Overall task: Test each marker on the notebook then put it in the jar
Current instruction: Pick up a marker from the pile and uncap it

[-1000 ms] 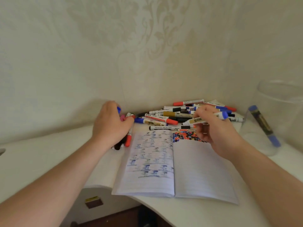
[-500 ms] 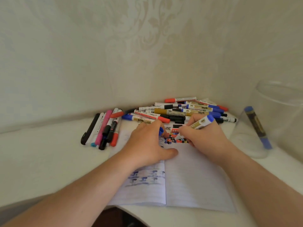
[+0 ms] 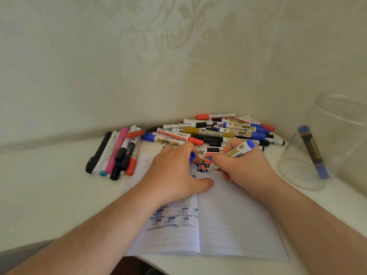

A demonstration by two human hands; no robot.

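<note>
Testing is being done at the top of the notebook (image 3: 228, 221): a blue-ended marker (image 3: 237, 150) is being gripped in the closed right hand (image 3: 244, 171), tip down. Its blue cap (image 3: 192, 156) is being pinched in the left hand (image 3: 174, 175), which is being pressed on the page. A short, light stroke is being called for, clear of the earlier dots.
</note>
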